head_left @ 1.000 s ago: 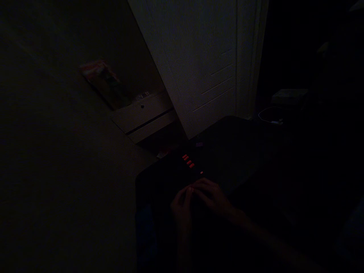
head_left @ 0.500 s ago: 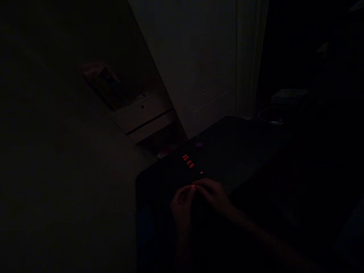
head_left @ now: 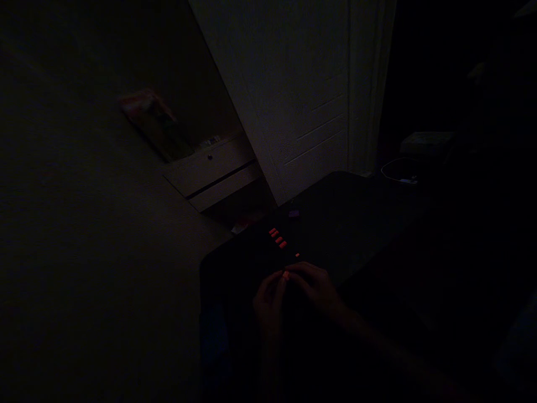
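The room is very dark. My left hand [head_left: 268,302] and my right hand [head_left: 316,288] meet fingertip to fingertip over a black surface [head_left: 356,224]. Between the fingertips a small orange piece [head_left: 286,275] shows, pinched by both hands as far as I can see. Just beyond the hands lies a short row of small orange pieces [head_left: 277,238], with one more tiny orange piece [head_left: 297,255] closer to my fingers. A small purple bit [head_left: 294,213] lies farther back on the surface.
A pale door [head_left: 306,95] stands behind the black surface. A low drawer unit [head_left: 213,173] sits to its left, with a coloured packet [head_left: 146,115] leaning beyond. A white cable [head_left: 398,170] lies at right near a pale box [head_left: 425,143]. Carpet fills the left.
Both hands stay in the same spot with small finger shifts around the orange piece. The lighting dimmed and came back a little.
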`<state>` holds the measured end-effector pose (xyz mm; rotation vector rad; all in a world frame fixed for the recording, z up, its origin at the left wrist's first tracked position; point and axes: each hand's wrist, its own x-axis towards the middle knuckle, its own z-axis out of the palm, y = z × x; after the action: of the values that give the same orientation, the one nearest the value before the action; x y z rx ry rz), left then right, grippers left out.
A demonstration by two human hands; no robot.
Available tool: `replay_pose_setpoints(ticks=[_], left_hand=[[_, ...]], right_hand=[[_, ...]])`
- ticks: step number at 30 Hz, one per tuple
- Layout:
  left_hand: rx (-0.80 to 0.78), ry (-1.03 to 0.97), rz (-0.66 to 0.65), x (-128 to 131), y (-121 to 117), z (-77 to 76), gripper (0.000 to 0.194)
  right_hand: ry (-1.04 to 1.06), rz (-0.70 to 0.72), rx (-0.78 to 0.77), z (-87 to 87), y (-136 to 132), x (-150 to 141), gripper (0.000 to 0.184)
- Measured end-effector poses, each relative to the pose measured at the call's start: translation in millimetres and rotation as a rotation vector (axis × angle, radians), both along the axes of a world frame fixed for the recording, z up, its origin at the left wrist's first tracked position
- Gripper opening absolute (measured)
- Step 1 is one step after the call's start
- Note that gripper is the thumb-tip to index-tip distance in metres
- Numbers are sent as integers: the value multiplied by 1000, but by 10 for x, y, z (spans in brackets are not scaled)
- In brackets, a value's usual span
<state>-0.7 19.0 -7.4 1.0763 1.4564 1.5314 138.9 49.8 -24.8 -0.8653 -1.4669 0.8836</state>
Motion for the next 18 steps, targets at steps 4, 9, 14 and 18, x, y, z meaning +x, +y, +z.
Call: replay_pose_setpoints(ticks=[4,9,14,18], left_hand=[[-10,48,-2,-18,-1,-7,27],[-13,15,-15,-20,-7,-19,25],[5,-64,-23,-7,4,-37,25],[0,-109,9,-7,8,-61,35]], right_hand=[[6,-15,-11,13,2,4,17],[5,0,15,21,13,10,15],[-4,-3,67,-6,18,-3,13],[-25,-17,64,-5,11,-7,14]])
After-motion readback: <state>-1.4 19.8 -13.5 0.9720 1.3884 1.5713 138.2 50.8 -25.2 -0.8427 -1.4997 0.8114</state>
